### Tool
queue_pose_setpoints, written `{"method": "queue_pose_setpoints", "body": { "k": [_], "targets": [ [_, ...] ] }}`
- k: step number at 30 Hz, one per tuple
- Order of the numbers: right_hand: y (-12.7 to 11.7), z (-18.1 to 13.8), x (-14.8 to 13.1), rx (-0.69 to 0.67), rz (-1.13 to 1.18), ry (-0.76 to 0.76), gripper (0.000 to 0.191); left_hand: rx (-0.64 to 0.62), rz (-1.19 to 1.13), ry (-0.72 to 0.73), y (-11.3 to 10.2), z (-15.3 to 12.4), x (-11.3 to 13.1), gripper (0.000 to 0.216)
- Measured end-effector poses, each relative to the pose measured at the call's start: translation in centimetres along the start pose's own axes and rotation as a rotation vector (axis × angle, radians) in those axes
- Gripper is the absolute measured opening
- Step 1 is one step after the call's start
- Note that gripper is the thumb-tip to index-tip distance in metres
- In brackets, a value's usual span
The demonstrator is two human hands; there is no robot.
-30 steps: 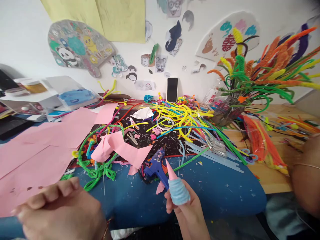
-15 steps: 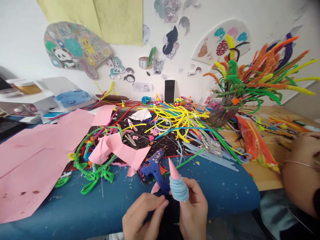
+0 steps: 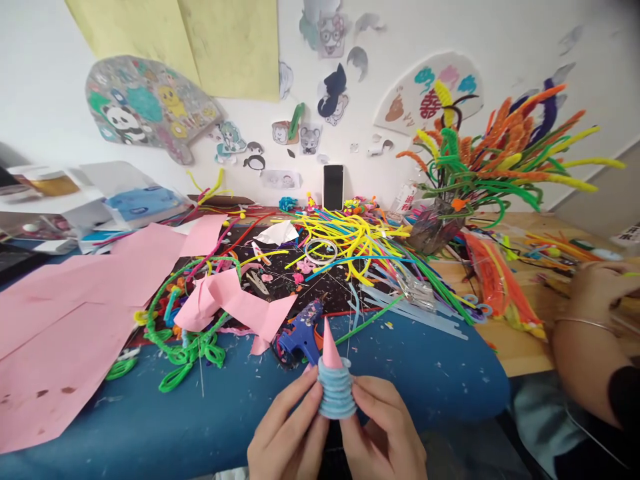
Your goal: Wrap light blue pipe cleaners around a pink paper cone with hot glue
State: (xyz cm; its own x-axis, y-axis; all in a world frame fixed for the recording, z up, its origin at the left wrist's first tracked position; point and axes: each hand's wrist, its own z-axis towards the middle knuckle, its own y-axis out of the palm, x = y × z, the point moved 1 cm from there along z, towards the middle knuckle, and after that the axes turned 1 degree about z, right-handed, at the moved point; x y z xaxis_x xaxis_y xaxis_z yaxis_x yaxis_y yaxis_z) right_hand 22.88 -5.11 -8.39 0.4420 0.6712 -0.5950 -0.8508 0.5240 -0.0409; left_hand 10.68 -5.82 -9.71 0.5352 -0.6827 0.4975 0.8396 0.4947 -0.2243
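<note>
Pink paper makes a pointy cone (image 3: 331, 350), and fuzzy light blue pipe cleaner (image 3: 337, 395) goes round and round its lower part. The cone is at the near side, in the middle, with its tip up. The left hand (image 3: 289, 427) pinches the blue rings from the left with its fingertips, and the right hand (image 3: 383, 427) pinches them from the right. Just past the left hand, a blue glue gun (image 3: 303, 335) lies on the blue table cover (image 3: 425, 373). To the left are a bent pink paper scrap (image 3: 263, 312), green pipe cleaner loops (image 3: 175, 379) and big pink paper sheets (image 3: 60, 303). Farther off, yellow pipe cleaners (image 3: 361, 231) lie in a messy pile. A phone (image 3: 333, 187) stands against the wall behind them. On the far right, another person's arm (image 3: 583, 340) rests near the wooden table top (image 3: 520, 353).
</note>
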Motion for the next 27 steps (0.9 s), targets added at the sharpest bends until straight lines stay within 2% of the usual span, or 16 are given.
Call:
{"method": "queue_pose_setpoints", "body": {
  "k": [2,4,11,16,21,24,27],
  "targets": [
    [-0.2,0.2,-0.3,-0.03,-0.05,-0.096,0.033,0.122,-0.002,-0.022,0.5,0.0,0.2,0.055],
    [-0.4,0.3,-0.4,-0.068,-0.083,-0.177,0.025,0.193,0.001,-0.038,0.8,-0.1,0.2,0.056],
    [-0.5,0.1,0.5,-0.163,-0.145,-0.334,0.015,0.266,0.087,-0.061,0.7,-0.9,0.2,0.053],
    [-0.3,0.1,1.0,-0.198,-0.198,-0.378,0.01,0.28,0.135,-0.008,0.8,-0.9,0.0,0.054],
    [0.0,-0.4,1.3,-0.13,-0.161,-0.303,0.016,0.141,0.074,0.121,0.0,-0.7,-0.9,0.061],
    [0.6,-0.6,1.2,-0.056,-0.07,-0.169,0.022,0.049,0.061,0.155,-0.5,-0.7,-0.9,0.053],
    [1.5,-0.7,0.7,0.082,0.017,-0.019,0.024,0.064,0.083,0.144,-0.4,-0.3,-0.5,0.042]
  ]
}}
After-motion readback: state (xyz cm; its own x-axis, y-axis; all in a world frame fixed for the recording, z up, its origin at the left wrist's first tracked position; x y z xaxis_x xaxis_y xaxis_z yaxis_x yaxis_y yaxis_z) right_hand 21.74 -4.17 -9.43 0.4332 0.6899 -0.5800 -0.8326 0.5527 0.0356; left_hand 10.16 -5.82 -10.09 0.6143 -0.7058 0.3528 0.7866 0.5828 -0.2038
